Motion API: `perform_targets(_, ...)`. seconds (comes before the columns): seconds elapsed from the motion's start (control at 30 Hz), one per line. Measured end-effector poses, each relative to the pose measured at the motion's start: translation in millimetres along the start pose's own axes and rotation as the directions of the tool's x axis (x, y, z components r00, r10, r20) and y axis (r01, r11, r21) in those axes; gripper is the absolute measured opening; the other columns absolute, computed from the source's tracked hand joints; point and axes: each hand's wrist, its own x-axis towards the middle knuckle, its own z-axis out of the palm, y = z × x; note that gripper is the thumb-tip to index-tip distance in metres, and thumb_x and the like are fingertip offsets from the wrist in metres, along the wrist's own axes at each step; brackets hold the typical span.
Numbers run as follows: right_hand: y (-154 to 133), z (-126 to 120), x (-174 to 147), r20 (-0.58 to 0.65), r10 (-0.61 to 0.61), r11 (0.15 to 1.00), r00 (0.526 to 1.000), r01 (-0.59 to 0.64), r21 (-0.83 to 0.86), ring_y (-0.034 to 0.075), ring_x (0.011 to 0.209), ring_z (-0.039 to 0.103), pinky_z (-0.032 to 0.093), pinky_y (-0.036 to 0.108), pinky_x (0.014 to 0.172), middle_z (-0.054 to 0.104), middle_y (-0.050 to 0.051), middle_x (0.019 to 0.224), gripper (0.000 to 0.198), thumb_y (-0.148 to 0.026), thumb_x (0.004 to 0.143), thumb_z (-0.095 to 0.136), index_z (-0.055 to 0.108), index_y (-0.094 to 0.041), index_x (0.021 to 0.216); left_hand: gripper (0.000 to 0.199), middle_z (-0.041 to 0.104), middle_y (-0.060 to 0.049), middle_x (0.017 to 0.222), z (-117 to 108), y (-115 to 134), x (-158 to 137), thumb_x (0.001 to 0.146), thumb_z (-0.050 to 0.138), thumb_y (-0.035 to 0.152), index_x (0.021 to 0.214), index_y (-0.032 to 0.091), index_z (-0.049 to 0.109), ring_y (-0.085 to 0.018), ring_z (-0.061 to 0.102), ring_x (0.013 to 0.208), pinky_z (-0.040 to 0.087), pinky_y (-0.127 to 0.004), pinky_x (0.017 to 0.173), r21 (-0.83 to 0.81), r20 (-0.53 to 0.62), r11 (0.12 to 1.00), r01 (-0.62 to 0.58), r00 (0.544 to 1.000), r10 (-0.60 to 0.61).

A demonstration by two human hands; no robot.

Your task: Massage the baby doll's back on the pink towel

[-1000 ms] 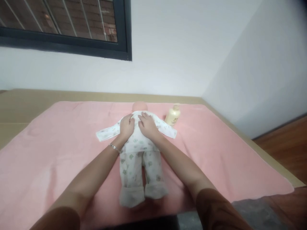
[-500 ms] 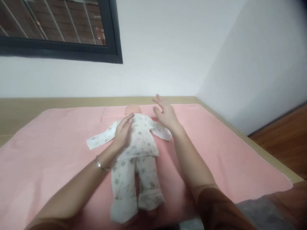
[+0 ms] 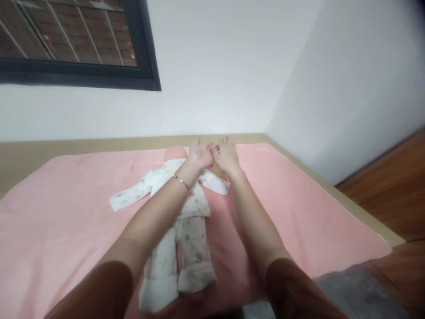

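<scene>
A doll in a white printed top (image 3: 195, 203) and matching trousers (image 3: 194, 241) lies stretched out with its sleeves spread. Only the rounded, bare crown of the doll's head (image 3: 175, 153) shows. My left hand (image 3: 200, 155) is over the doll's right-side shoulder, palm partly turned up and fingers apart. Close against it is my right hand (image 3: 227, 153), back upward with fingers stretched out. Their fingertips appear to touch. Beneath them, above the right-side sleeve, a small yellowish patch (image 3: 217, 171) shows; I cannot make out what it is. My left forearm covers part of the doll's torso.
A pink blanket (image 3: 265, 199) covers the light wooden surface (image 3: 29, 148), which meets a white wall (image 3: 212, 79). A dark-framed window (image 3: 151, 53) is at upper left. Brown wood (image 3: 381, 195) and grey fabric (image 3: 352, 292) lie at the right.
My left hand has left the doll's left side, crossing up and right over its torso to meet my right hand. The yellowish patch now shows. The view has shifted slightly.
</scene>
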Motion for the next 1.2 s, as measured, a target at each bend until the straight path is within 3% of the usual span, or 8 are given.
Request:
perform_targets(0.17,-3,3,-2,-0.049,0.03,0.999,0.998,-0.03,-0.016,0.029,0.156,0.024,0.01,0.054,0.129,0.039,0.02,0.16,0.055,-0.034,0.103,0.027,0.055,-0.003,0.139,0.067,0.061,-0.023,0.133,4,-6,-2,0.102,0.018,0.051,0.15,0.009,0.035,-0.029,0.067,0.118,0.054,-0.049,0.105,0.019,0.032,1.0,-0.009,0.999,0.008)
perform_targets(0.3,-2,4,-2,-0.071,0.011,0.999,0.997,-0.013,-0.035,0.029,0.155,0.027,0.006,0.053,0.129,0.046,0.023,0.154,0.057,-0.035,0.103,0.029,0.055,0.0,0.139,0.069,0.051,-0.021,0.149,-10,4,-13,0.099,0.017,0.048,0.156,0.011,0.029,-0.026,0.054,0.138,0.049,-0.044,0.112,0.265,-0.019,0.953,-0.149,0.987,0.159)
perform_targets(0.47,-4,7,-2,-0.096,0.027,0.999,0.995,-0.03,-0.032,0.03,0.152,0.032,0.004,0.057,0.128,0.051,0.022,0.15,0.057,-0.037,0.103,0.029,0.057,-0.002,0.137,0.075,0.04,-0.017,0.161,-45,38,-60,0.096,0.013,0.051,0.159,0.012,0.028,-0.021,0.04,0.15,0.041,-0.04,0.119,0.496,0.027,0.816,-0.298,0.944,0.329)
perform_targets(0.57,-9,8,-1,-0.1,0.078,0.996,0.992,-0.082,-0.03,0.03,0.153,0.03,0.006,0.056,0.128,0.05,0.024,0.15,0.057,-0.036,0.102,0.029,0.059,0.0,0.134,0.071,0.043,-0.014,0.159,-57,58,-94,0.097,0.012,0.049,0.157,0.016,0.034,-0.021,0.042,0.149,0.041,-0.041,0.119,0.523,0.023,0.782,-0.339,0.923,0.385)
perform_targets(0.7,-18,9,0,-0.093,0.159,0.986,0.983,-0.163,-0.029,0.031,0.155,0.025,0.011,0.055,0.128,0.045,0.025,0.154,0.058,-0.036,0.1,0.03,0.059,0.002,0.134,0.067,0.048,-0.013,0.156,-56,74,-127,0.099,0.014,0.046,0.154,0.018,0.04,-0.023,0.044,0.147,0.042,-0.043,0.119,0.477,0.042,0.775,-0.414,0.892,0.45)
perform_targets(0.97,-16,18,2,-0.142,0.207,0.978,0.968,-0.211,-0.01,0.033,0.154,0.025,0.009,0.065,0.124,0.049,0.022,0.151,0.054,-0.04,0.096,0.035,0.064,-0.007,0.127,0.062,0.049,-0.012,0.155,-39,72,-153,0.1,0.016,0.037,0.152,0.016,0.041,-0.023,0.045,0.146,0.043,-0.042,0.119,0.397,0.0,0.858,-0.327,0.934,0.356)
perform_targets(1.1,-14,6,0,-0.069,0.26,0.96,0.963,-0.25,0.127,0.038,0.151,0.029,0.01,0.077,0.118,0.054,0.018,0.147,0.05,-0.045,0.094,0.04,0.064,-0.017,0.127,0.061,0.05,-0.012,0.155,-36,69,-159,0.099,0.019,0.037,0.153,0.018,0.041,-0.024,0.044,0.147,0.042,-0.043,0.12,0.397,-0.01,0.866,-0.303,0.942,0.334)
perform_targets(1.2,-33,-8,-9,-0.074,0.249,0.949,0.966,-0.228,0.216,0.041,0.154,0.022,0.011,0.077,0.119,0.044,0.018,0.156,0.057,-0.051,0.094,0.043,0.056,-0.018,0.14,0.06,0.051,-0.012,0.153,-31,64,-166,0.099,0.022,0.037,0.152,0.019,0.042,-0.026,0.044,0.147,0.041,-0.046,0.121,0.396,0.013,0.875,-0.279,0.954,0.299)
